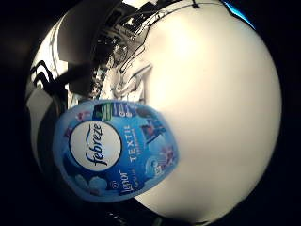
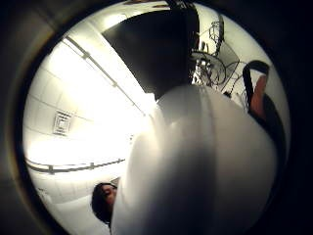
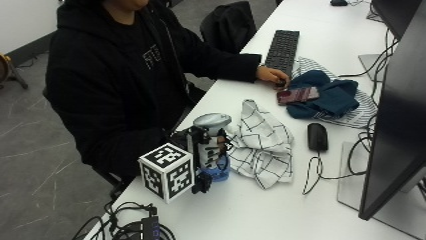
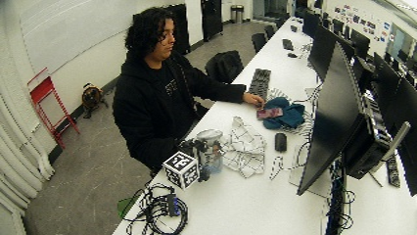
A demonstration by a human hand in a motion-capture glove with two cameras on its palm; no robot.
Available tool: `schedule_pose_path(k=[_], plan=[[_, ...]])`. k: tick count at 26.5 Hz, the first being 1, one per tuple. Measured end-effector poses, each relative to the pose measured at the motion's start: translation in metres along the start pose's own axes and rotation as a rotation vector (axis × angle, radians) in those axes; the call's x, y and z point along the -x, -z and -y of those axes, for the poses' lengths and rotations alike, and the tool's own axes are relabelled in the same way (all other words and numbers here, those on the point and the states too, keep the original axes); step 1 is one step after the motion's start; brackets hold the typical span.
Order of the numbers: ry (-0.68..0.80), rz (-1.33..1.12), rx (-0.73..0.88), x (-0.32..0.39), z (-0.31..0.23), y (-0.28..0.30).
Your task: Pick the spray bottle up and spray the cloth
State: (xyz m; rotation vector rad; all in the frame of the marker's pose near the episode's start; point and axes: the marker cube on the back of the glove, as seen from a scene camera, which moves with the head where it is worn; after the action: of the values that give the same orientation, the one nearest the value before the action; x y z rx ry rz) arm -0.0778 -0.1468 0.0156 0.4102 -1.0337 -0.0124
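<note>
**Febreze bottle upright at the near table edge, gloved hand wrapped on it**

So the spray bottle (image 3: 214, 145) is a Febreze one with a blue label (image 1: 115, 149) and a grey-white spray head on top. It's standing upright on the white table (image 3: 279, 210), close to the near edge on the person's side. The gloved right hand (image 3: 200, 150) is on its left side, fingers curled round the body, so it's clamped on the bottle. Whether the base is touching the tabletop or just off it, I can't tell from the outside view.

In the little finger side palm view the label fills a big chunk, with the bottle's pale body beside it, so the bottle is right up against the palm. The thumb side palm view is mostly the pale rounded bottle, with ceiling beyond it.

Just right of the bottle lies the cloth (image 3: 263, 142), white with a dark grid pattern, crumpled in a heap and touching or nearly touching the bottle.

Further right of the cloth is a black computer mouse (image 3: 317, 136) with its cable trailing toward the near side. Farther along the table there's a dark blue garment (image 3: 329, 97) bunched on a striped cloth, with a reddish phone (image 3: 297, 95) on it. The bare left hand (image 3: 271, 75) rests beside the phone, at the near end of a black keyboard (image 3: 283, 47). A big monitor (image 3: 393, 130) stands on the right.
</note>
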Motion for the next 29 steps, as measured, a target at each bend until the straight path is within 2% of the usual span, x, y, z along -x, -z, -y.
schedule_pose_path(k=[7,17,21,25,29], plan=[[0.099,-0.012,-0.203,0.000,0.025,-0.017],[0.076,-0.023,-0.121,0.003,0.004,0.003],[0.046,-0.111,-0.099,0.020,-0.005,0.009],[-0.003,-0.278,0.058,0.061,-0.008,0.025],[-0.054,-0.543,0.345,0.099,-0.009,0.028]])
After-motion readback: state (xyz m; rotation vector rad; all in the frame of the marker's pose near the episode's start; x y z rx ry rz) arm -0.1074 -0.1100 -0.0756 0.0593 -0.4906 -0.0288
